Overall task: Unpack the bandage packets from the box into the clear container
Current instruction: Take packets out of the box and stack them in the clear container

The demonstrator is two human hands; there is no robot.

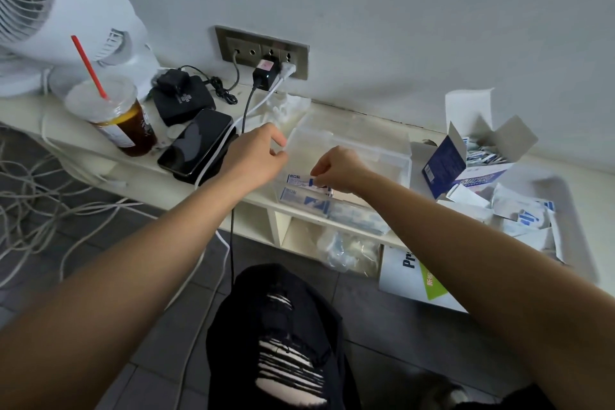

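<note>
The clear container (376, 151) sits on the cream shelf in the middle, its lid raised at the back. My left hand (258, 156) grips the container's left wall near its rim. My right hand (337, 170) reaches inside it and pinches a white-and-blue bandage packet (299, 180). Another packet (301, 200) lies flat on the container's floor just below. The open blue-and-white bandage box (447, 166) stands to the right with several small packets (482, 156) showing inside it.
A phone (196, 143) on a black charger, an iced drink with a red straw (114, 116) and a white fan (50, 10) stand to the left. Cables hang from the wall socket (266, 53). Loose wrappers fill a tray (565, 190) at right.
</note>
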